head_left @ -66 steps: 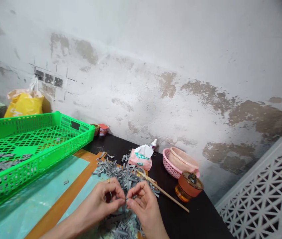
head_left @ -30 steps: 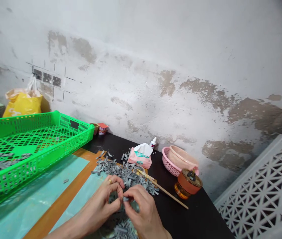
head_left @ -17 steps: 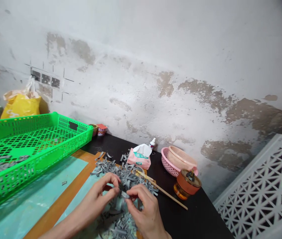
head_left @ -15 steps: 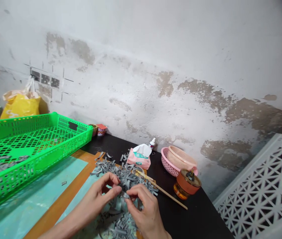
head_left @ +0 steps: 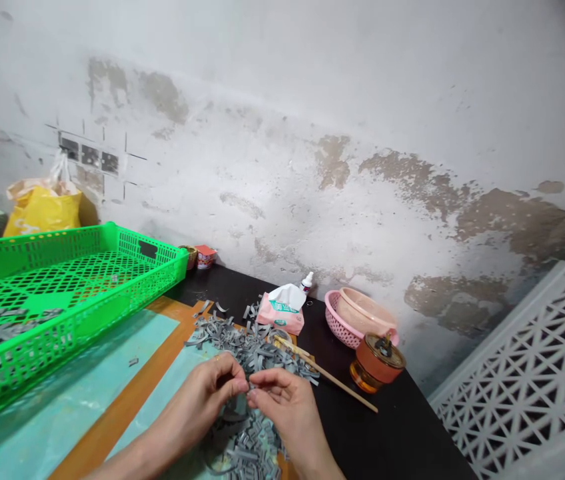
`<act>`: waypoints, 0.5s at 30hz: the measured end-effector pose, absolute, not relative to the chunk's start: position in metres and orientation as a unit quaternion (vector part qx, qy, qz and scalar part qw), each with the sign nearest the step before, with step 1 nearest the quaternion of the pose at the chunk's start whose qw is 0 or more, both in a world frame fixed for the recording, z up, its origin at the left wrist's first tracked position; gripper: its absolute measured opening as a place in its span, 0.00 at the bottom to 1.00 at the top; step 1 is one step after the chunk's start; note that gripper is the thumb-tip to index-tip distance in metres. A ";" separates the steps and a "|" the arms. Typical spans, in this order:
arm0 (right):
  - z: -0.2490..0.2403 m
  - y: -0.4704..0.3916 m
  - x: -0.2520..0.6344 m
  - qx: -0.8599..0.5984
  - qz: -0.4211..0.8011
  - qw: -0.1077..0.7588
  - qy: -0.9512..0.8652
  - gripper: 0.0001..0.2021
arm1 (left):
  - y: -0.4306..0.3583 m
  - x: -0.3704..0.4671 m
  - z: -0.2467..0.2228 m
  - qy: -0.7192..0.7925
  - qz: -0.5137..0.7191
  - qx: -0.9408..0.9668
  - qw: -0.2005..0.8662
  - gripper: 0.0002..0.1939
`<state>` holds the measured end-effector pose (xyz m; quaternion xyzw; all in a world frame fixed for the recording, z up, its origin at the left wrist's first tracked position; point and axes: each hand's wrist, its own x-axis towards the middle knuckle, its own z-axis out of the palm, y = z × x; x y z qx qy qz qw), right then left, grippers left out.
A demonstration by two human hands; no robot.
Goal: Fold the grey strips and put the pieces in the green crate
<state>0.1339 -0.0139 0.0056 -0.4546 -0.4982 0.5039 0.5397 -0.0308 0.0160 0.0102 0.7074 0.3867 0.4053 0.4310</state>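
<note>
Many small grey strips (head_left: 235, 337) lie heaped at the middle of the table, and more grey pieces (head_left: 250, 447) are piled below my hands. My left hand (head_left: 217, 385) has its thumb and index finger pinched together above the heap. Opposite it, my right hand (head_left: 282, 399) is pinched too, its fingertips almost touching those of the left. Something small and grey seems to sit between the fingertips, too small to make out clearly.
On the left stands a green crate (head_left: 147, 287) holding grey strips. Behind the heap are a pink tissue pack (head_left: 277, 318), a white bottle (head_left: 307, 282), pink baskets (head_left: 362, 313), a stick (head_left: 345, 387) and an orange jar (head_left: 377, 363). A white lattice crate (head_left: 527, 373) leans at right.
Both hands have drawn closer together at the fingertips, and the grey piece between them shows less. My right hand's fingers have turned more level. The camera view has shifted slightly.
</note>
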 end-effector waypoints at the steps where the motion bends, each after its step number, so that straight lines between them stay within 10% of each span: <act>1: 0.006 -0.014 0.134 -0.456 0.506 0.538 -0.495 0.16 | 0.015 -0.031 0.009 0.390 0.401 0.717 0.415 0.11; 15: 0.019 -0.015 0.136 -0.436 0.500 0.543 -0.514 0.07 | 0.011 -0.028 0.014 0.346 0.382 0.707 0.485 0.18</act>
